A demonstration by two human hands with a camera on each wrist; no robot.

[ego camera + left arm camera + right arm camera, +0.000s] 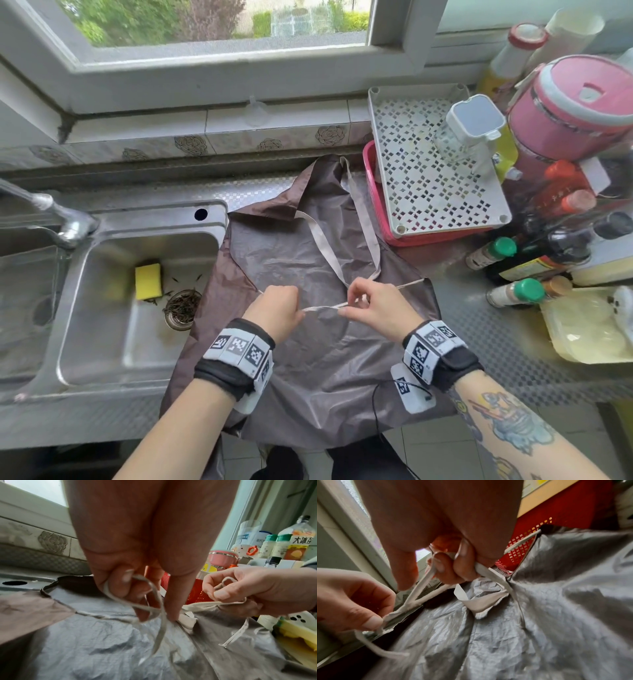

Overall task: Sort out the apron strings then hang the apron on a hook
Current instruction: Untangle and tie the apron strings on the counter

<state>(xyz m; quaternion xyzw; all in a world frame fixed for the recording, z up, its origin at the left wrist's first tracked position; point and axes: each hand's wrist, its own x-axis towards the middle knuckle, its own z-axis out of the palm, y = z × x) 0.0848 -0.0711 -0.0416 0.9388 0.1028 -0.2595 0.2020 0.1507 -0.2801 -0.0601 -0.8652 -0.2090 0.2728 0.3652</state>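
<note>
A grey-brown apron (308,253) lies spread on the steel counter, its lower part hanging over the front edge. Its pale neck strap (359,212) loops toward the window. Both hands hover over the apron's middle with a thin pale waist string (322,307) stretched between them. My left hand (279,310) grips the string, which is looped around its fingers (123,588). My right hand (368,301) pinches the same string (419,592) and another strand (520,543) running to the apron's right corner. A clear suction hook (255,111) sticks to the tile below the window.
A steel sink (137,308) with a yellow sponge (148,281) and a tap (65,219) lies left. A white perforated tray (435,164) on a red basket (376,212), a pink pot (579,106) and several bottles crowd the right.
</note>
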